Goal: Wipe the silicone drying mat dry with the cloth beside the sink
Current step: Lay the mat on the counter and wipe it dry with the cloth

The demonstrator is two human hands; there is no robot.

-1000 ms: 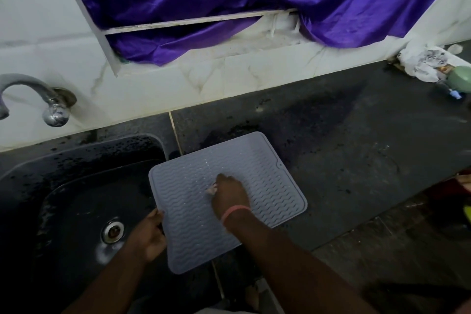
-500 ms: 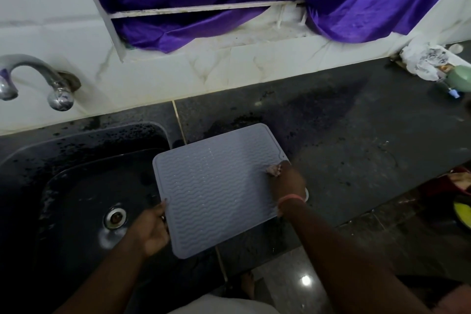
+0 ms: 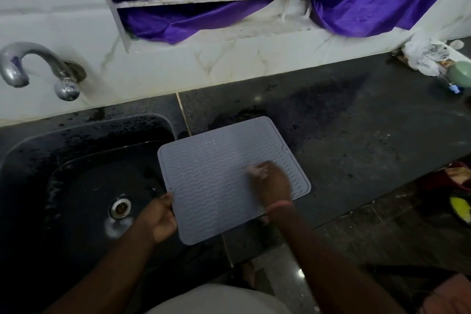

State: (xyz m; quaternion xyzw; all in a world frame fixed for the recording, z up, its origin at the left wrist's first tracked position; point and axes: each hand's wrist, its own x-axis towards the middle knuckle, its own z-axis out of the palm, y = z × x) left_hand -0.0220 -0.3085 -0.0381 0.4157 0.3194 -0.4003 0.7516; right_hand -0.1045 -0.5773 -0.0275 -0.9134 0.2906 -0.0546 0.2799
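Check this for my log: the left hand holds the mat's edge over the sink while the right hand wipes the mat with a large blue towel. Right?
Not quite. The head view shows no large blue towel: the right hand presses a small pale cloth on the mat. The rest stands: the left hand holds the mat's edge over the sink.

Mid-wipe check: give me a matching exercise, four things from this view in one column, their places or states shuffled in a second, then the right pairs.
Things:
1. grey ribbed silicone drying mat
2. left hand
3. right hand
4. curved metal tap

Places or states:
A. on the white tiled wall above the black sink
B. pressing a small pale cloth onto the mat
C. gripping the mat's sink-side edge
D. partly on the dark counter, partly over the sink

Pairs: 1-D, 2-C, 3-B, 4-A
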